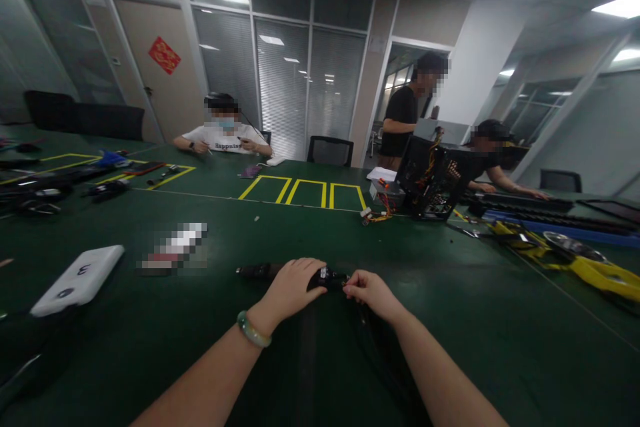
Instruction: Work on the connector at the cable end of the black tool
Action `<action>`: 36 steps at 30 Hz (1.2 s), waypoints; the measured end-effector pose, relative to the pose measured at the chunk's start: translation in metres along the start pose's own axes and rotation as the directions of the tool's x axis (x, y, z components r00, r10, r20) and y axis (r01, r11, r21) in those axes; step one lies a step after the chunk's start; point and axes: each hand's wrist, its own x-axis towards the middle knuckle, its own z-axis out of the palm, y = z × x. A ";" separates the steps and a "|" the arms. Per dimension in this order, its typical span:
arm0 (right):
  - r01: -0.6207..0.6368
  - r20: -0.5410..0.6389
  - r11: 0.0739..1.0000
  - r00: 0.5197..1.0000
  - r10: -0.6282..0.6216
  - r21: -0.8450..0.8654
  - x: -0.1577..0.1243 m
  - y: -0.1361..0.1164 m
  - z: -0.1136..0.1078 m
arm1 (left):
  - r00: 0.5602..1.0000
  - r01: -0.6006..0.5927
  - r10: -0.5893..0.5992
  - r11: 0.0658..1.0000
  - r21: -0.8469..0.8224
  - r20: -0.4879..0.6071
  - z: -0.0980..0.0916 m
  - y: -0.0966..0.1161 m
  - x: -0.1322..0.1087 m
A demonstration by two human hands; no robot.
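Head | left fingers (309,263), right fingers (356,289) gripping black rod (256,271) | white device (83,280) left, computer case (436,177) beyond

Black tool (257,271), elongated: one, lying on dark green table (200,327). Left hand (297,280), banded bangle (253,330) at wrist: gripping its middle. Right hand (373,290): pinching its right end. Black cable (367,333): beneath right hand. White device (83,280): left. Open computer case (435,177): far right. Co-worker in white shirt (225,140): across table.
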 end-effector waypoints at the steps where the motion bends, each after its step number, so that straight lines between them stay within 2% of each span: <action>1: 0.012 -0.015 1.000 1.000 -0.012 -0.016 -0.001 -0.001 0.002 | 1.000 -0.011 0.011 1.000 -0.003 0.000 0.002 0.004 0.002; 5: 0.081 -0.057 0.973 0.994 -0.096 -0.217 -0.007 -0.011 0.004 | 0.999 -0.027 0.027 1.000 -0.008 0.026 0.013 0.016 0.015; 8: 0.057 -0.089 0.953 0.992 -0.088 -0.298 -0.010 -0.019 0.000 | 0.997 0.020 -0.021 1.000 0.007 0.069 0.017 0.020 0.025; 12: 0.056 -0.050 0.961 0.996 -0.072 -0.270 -0.010 -0.022 -0.001 | 0.991 0.061 -0.066 0.997 0.049 0.117 0.019 0.022 0.031; 15: 0.049 -0.023 0.970 0.998 -0.057 -0.238 -0.006 -0.017 0.004 | 0.993 0.071 -0.076 0.996 0.055 0.088 0.021 0.025 0.028; 20: -0.066 0.052 0.979 0.996 0.078 -0.195 -0.002 -0.003 0.008 | 0.997 0.046 -0.048 0.998 0.037 0.052 0.026 0.034 0.016; 24: -0.057 0.055 0.982 0.996 0.067 -0.181 -0.002 0.003 0.006 | 0.998 0.021 -0.021 1.000 0.001 0.062 0.031 0.039 0.011; 30: -0.100 0.099 0.979 0.988 0.119 -0.179 -0.006 -0.002 0.003 | 0.996 0.052 -0.049 0.998 -0.037 0.069 0.030 0.039 0.010; 36: -0.088 0.082 0.967 0.990 0.110 -0.240 -0.012 -0.006 0.001 | 0.995 0.074 -0.071 0.996 -0.049 0.069 0.029 0.038 0.010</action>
